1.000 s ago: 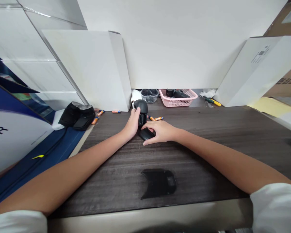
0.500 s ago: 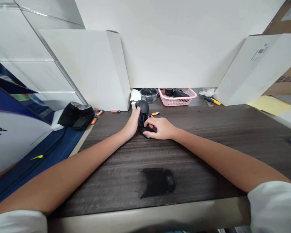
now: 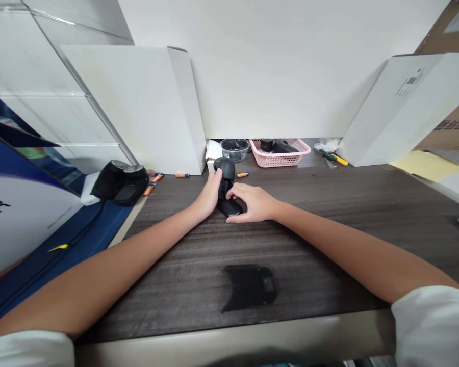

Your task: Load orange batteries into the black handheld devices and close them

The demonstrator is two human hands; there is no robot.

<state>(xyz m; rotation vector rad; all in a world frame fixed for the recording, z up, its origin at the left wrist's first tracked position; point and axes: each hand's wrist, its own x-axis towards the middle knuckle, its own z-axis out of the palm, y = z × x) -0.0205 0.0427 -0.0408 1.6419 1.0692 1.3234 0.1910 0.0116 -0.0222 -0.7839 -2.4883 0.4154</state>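
My left hand (image 3: 209,192) is wrapped round the side of a black battery-powered device (image 3: 225,167) with a rounded head. An open slot shows in the device's body, facing me. Curled at the lower end of that slot are the fingers of my right hand (image 3: 254,203); its thumb rests by the device's smooth black lower part (image 3: 230,207). Whether a battery is under those fingers I cannot see. Nearer to me a thin black cover (image 3: 250,287) with a curved notch lies flat on the table. Just behind the device is an orange battery (image 3: 243,175).
More orange batteries (image 3: 182,175) lie at the back left, near a black device (image 3: 121,183). Along the back stand a clear bowl (image 3: 235,149), a pink basket (image 3: 280,160) with black parts, and a yellow-handled tool (image 3: 340,160). White boxes (image 3: 149,107) flank the table (image 3: 329,199).
The device's black lower part has tilted and shows more between my hands. My right hand has shifted slightly. Of two orange batteries seen behind the device, only one shows now.
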